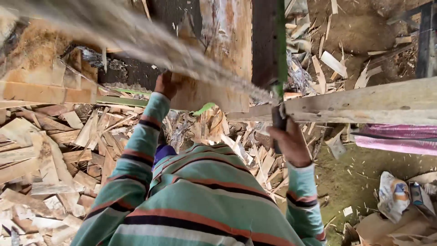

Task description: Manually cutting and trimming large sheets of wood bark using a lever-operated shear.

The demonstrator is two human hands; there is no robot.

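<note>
My left hand [166, 84] grips the lower edge of a wide, pale wooden sheet [217, 54] that stands up in front of me. My right hand [288, 142] is closed around the dark handle of a long green-edged blade [278, 50] that rises upward beside the sheet. A blurred pale strip of wood [136, 36] crosses the view diagonally from the upper left toward the blade. Both arms wear a teal sleeve with dark and orange stripes.
A heap of split wood scraps [50, 155] covers the ground on the left and centre. A weathered wooden beam [364, 102] runs across the right. Pink folded material [396, 139] lies under it, with crumpled paper and cardboard [400, 200] at lower right on bare dirt.
</note>
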